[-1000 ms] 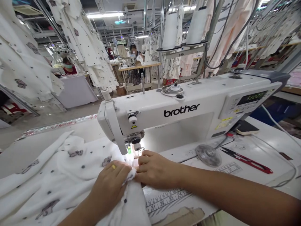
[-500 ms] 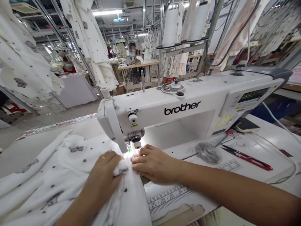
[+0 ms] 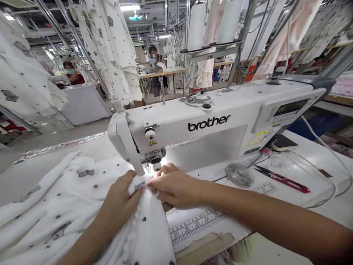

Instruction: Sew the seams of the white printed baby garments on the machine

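Note:
White fabric (image 3: 82, 191) with grey animal prints and dark dots spreads over the left of the sewing machine table and hangs toward me. My left hand (image 3: 122, 193) grips a fold of it, thumb and fingers closed, just left of the needle area. Close to the lit presser foot, my right hand (image 3: 176, 186) pinches the fabric's edge with its fingertips. The white brother sewing machine (image 3: 176, 129) stands over both hands. Its needle is partly hidden by the machine head and my fingers.
Red-handled thread snips (image 3: 284, 180) and a clear round disc (image 3: 239, 175) lie right of my hands. A printed ruler (image 3: 195, 226) runs along the table front. Thread cones (image 3: 197, 27) stand above the machine. Printed cloth (image 3: 116, 51) hangs behind. Two people sit or stand farther back.
The view has shifted slightly, so the machine appears further left. My left fingers have shifted on the fold, which now shows between thumb and fingers. My right hand stays by the presser foot.

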The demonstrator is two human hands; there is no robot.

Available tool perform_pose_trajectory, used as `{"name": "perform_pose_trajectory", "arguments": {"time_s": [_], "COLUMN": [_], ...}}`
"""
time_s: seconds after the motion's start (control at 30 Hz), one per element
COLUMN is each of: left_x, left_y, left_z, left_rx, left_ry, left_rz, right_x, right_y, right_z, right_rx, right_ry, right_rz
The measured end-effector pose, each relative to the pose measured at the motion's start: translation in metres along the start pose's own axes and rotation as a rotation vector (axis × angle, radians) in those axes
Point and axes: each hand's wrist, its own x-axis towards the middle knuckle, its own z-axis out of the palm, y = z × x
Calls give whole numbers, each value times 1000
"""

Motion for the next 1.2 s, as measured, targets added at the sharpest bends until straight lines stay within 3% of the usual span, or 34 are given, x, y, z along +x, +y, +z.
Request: {"name": "perform_pose_trajectory", "arguments": {"time_s": [0.07,0.2,0.27,0.37,0.57,0.7,0.9,1.0,1.1,1.2], "left_x": [-1,-4,-6,-9,-8,-7,-5,-2,0,1], "left_y": [-3,-8,-9,-8,-6,-9,-11,-8,-4,-4], "left_z": [0,-3,-4,-3,1,1,-5,-9,-10,-9], "left_rx": [57,238,327,402,282,189,-60,-165,-202,-146], "left_ry": [57,164,146,98,-105,-92,-81,-90,-116,-178], "left_rz": [80,449,564,624,559,492,116,6,37,150], "right_x": [0,-1,-2,-4,-5,-4,-5,-6,-7,-7], "right_y": [3,6,5,4,9,12,9,7,7,9], "right_z": [-1,-2,-2,-2,3,6,4,1,-1,-2], "right_rx": [-37,-147,-222,-287,-317,-318,-230,-133,-83,-109], "right_ry": [-22,-18,-5,-8,9,20,6,-22,-33,-28], "right_rz": [-52,-138,-184,-235,-313,-314,-195,-131,-111,-143]}}
